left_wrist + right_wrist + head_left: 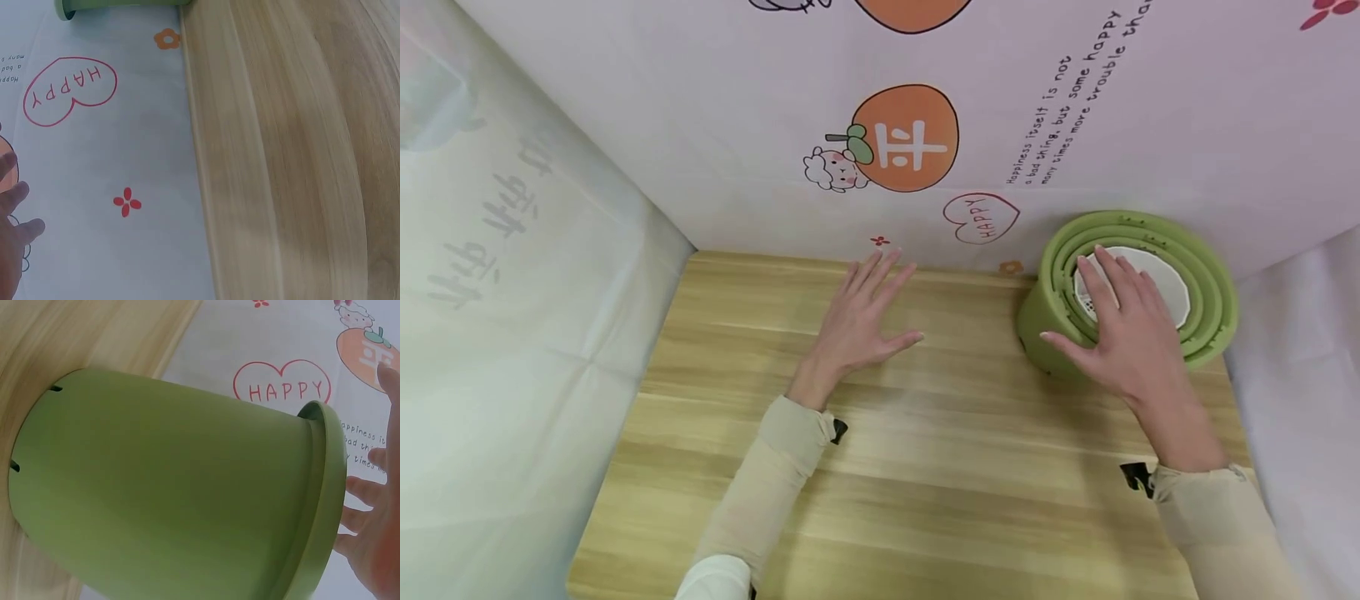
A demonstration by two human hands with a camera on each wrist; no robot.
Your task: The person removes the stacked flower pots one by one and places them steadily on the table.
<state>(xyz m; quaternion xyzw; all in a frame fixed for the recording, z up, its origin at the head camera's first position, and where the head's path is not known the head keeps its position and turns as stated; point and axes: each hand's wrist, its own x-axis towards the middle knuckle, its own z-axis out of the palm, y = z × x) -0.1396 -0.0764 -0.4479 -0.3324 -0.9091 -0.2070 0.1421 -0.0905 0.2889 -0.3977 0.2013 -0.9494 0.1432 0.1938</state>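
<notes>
A stack of nested green flower pots [1037, 329] stands upright at the back right, and a smaller white pot [1171, 287] with small holes sits innermost. Over the mouth of this stack my right hand [1135, 337] is spread palm down, its fingers overlapping the white pot in the head view. From the right wrist, the outer pot's smooth side [169, 481] fills much of the picture, with the fingers [365, 490] extended beyond its rim. My left hand [857, 321] is held over the table left of the pots, fingers fanned out, holding nothing.
The wood-grain table [925, 467] meets a printed white sheet [737, 150] along its back edge. Pale cloth [512, 375] hangs at the left, and more cloth [1300, 367] lies close beside the pots at the right.
</notes>
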